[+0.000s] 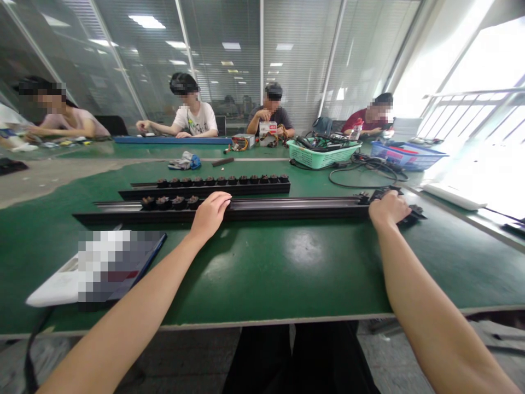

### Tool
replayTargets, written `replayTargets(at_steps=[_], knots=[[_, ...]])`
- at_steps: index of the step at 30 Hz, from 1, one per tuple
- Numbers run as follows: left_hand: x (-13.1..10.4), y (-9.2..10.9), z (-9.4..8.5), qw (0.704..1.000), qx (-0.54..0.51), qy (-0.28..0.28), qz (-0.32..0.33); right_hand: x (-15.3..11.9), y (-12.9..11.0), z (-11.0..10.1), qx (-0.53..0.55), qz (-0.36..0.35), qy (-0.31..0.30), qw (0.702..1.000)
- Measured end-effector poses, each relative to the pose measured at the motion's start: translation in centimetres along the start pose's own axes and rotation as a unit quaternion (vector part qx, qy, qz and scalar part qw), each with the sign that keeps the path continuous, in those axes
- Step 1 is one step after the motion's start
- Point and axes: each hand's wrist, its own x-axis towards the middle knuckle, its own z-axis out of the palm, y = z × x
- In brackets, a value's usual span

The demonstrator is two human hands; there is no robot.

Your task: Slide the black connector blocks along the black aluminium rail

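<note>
A long black rail (299, 209) with a metallic channel lies across the table in front of me. Several round black pieces (178, 203) sit in the left part of its channel. My left hand (211, 214) rests on the rail just right of these pieces, fingers bent together; whatever they grip is hidden behind them. At the rail's right end, my right hand (389, 209) is closed among small black parts (413, 214); its fingers hide what they hold. Behind lies a second black rail (205, 189), carrying a row of similar round black pieces (232, 179).
A white device (61, 276) lies at the near left. Further back are a crumpled cloth (185, 161), a green basket of cables (315, 157), a blue basket (410, 157) and loose black cable (369, 172). A white flat case (453, 196) lies right. Several people sit across.
</note>
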Motion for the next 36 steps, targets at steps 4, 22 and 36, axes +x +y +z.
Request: replayTargets(at_steps=[4,22,36], knots=[[0.0,0.0,0.0,1.0,-0.003,0.002,0.003,-0.5,-0.2,-0.2,-0.006,0.012,-0.012,1.0],[-0.2,0.1,-0.8,1.0,-0.007,-0.001,-0.015,-17.0,-12.5,-5.2,0.091,-0.628,-0.08,0.769],[-0.4,-1.0,-2.5,0.981,0.157,0.096,-0.057,-29.7,-25.0,-4.8,0.119,-0.521,-0.209,0.819]])
